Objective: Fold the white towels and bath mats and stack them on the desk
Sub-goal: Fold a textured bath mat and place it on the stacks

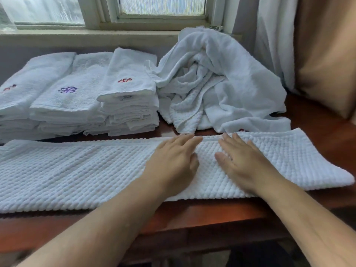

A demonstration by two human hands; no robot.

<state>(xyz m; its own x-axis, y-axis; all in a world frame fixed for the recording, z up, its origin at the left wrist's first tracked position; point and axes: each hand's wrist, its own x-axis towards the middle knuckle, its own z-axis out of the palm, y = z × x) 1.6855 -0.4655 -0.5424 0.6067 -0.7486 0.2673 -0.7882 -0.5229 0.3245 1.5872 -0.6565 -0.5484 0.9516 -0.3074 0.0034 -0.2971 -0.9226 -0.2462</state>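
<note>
Behind the bath mat (77, 170) under both flat hands (173, 160) (244, 162) sit folded stacks (77, 97) and a crumpled heap (221, 79).

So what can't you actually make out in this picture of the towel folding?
Head view:
Long white waffle-textured bath mat: left end cut off by the frame edge.
Crumpled heap of unfolded white towels: its folds hide the piece count.
Small white label on the right-hand folded stack: too small to read.
Red embroidery on leftmost folded towel: blurred.
</note>
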